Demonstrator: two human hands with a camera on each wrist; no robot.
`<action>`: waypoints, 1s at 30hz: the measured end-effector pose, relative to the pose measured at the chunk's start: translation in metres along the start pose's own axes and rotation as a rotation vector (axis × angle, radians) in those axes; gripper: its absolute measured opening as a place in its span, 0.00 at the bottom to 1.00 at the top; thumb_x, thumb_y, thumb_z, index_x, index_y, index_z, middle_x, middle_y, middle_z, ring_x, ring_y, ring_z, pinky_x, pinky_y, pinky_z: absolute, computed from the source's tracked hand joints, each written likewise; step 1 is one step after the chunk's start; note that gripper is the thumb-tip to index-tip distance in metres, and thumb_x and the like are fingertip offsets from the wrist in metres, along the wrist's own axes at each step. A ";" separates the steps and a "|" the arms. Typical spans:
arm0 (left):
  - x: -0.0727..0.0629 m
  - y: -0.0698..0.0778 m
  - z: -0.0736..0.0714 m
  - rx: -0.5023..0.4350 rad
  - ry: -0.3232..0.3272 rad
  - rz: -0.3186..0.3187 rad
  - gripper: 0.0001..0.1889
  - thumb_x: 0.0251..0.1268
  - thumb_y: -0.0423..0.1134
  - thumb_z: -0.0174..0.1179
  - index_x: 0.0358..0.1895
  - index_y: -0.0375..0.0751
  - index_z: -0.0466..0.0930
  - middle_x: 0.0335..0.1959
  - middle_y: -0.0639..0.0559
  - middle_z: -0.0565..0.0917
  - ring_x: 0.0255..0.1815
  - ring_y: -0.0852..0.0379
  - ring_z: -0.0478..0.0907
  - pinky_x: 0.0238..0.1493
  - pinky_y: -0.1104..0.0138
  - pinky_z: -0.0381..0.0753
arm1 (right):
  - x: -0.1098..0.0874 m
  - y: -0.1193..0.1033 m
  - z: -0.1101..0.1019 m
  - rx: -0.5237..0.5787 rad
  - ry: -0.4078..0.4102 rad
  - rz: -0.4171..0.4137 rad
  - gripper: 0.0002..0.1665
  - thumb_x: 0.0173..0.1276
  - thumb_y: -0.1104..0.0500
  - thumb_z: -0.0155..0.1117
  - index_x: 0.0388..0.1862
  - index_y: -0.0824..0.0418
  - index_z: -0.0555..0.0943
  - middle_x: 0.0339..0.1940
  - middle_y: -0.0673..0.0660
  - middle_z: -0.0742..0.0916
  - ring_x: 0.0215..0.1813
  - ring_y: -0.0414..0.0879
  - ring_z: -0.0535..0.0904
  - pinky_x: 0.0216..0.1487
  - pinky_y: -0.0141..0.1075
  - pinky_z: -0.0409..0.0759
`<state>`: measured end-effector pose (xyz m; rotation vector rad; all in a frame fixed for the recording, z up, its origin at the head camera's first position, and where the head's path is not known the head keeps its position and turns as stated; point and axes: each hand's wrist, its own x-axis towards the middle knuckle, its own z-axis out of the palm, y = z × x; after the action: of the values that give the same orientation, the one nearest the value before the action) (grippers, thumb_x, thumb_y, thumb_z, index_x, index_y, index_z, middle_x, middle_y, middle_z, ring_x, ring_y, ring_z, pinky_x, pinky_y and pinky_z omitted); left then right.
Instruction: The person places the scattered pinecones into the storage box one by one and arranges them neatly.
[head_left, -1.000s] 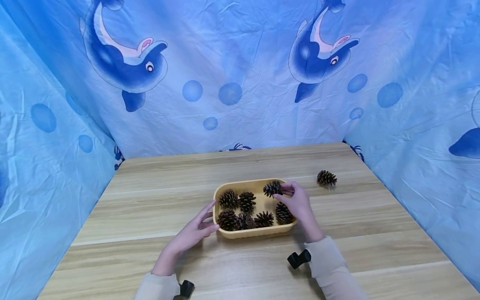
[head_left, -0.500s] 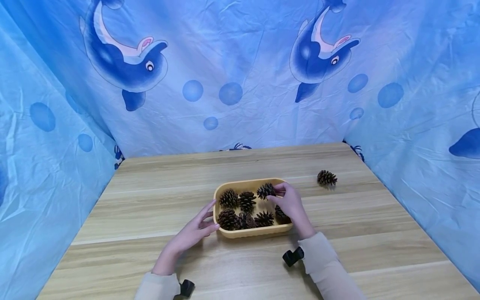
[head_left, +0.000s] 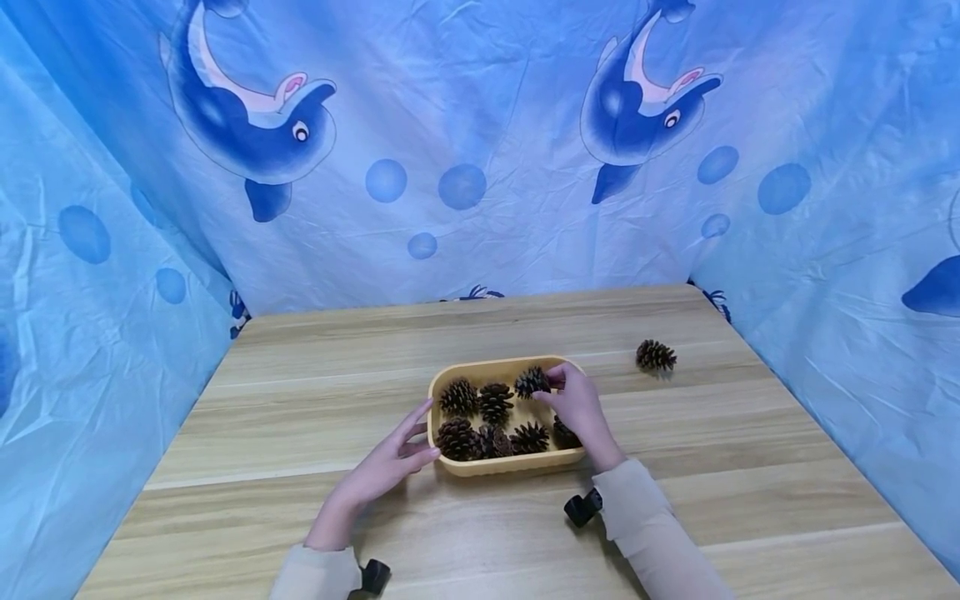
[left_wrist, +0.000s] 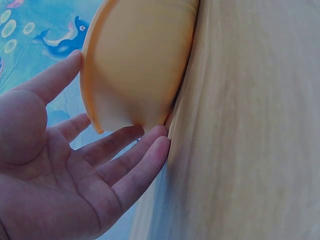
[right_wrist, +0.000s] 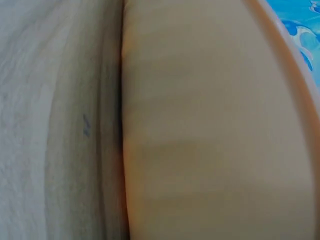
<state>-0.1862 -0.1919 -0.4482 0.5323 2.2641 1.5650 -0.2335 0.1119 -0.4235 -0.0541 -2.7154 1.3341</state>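
Note:
A yellow plastic tray (head_left: 510, 467) with several brown pine cones in it sits on the wooden table. In the head view my right hand (head_left: 576, 404) reaches over the tray's right end and pinches a pine cone (head_left: 531, 382) at the back, low inside the rim. That hand partly covers another pine cone (head_left: 564, 433) in the front right corner. My left hand (left_wrist: 65, 165) rests against the tray's left end, fingers extended, thumb at the rim and fingertips along the wall. The right wrist view shows only the tray's outer wall (right_wrist: 210, 120), not the hand.
One loose pine cone (head_left: 656, 356) lies on the wooden table (head_left: 750, 467), right of the tray and farther back. A blue curtain (head_left: 510, 100) printed with dolphins hangs along the back and sides. Each sleeve carries a black wrist camera (head_left: 582, 507).
My right hand has carried its pine cone leftward and down into the back of the tray, then nearly stopped. The left hand stays in place at the tray's end.

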 end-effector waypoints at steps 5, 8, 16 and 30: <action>0.000 0.000 0.000 -0.001 0.001 -0.001 0.42 0.69 0.43 0.58 0.79 0.49 0.42 0.71 0.24 0.59 0.66 0.27 0.68 0.59 0.45 0.78 | -0.001 -0.004 0.003 -0.083 -0.018 -0.018 0.23 0.58 0.62 0.73 0.50 0.69 0.78 0.49 0.66 0.85 0.50 0.59 0.80 0.53 0.50 0.81; 0.000 0.000 0.000 0.000 0.004 -0.002 0.42 0.69 0.42 0.58 0.79 0.49 0.42 0.71 0.25 0.59 0.65 0.28 0.68 0.60 0.46 0.78 | 0.000 -0.005 0.004 -0.123 -0.024 -0.024 0.23 0.58 0.60 0.73 0.49 0.69 0.78 0.48 0.65 0.85 0.50 0.58 0.81 0.53 0.49 0.81; -0.001 0.000 0.001 0.001 0.002 -0.008 0.41 0.69 0.43 0.58 0.79 0.49 0.42 0.71 0.25 0.59 0.66 0.28 0.68 0.59 0.46 0.78 | 0.002 -0.004 0.002 -0.121 -0.081 -0.014 0.27 0.57 0.61 0.73 0.53 0.69 0.75 0.48 0.65 0.86 0.50 0.57 0.83 0.53 0.47 0.83; 0.000 0.000 0.000 0.005 0.002 -0.006 0.41 0.69 0.43 0.58 0.79 0.50 0.42 0.72 0.25 0.59 0.66 0.28 0.68 0.60 0.46 0.78 | 0.003 -0.001 -0.001 -0.100 -0.097 -0.029 0.25 0.59 0.63 0.72 0.54 0.70 0.77 0.52 0.66 0.85 0.53 0.58 0.82 0.56 0.48 0.82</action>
<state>-0.1857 -0.1920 -0.4479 0.5257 2.2693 1.5581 -0.2365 0.1127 -0.4216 0.0425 -2.8506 1.2232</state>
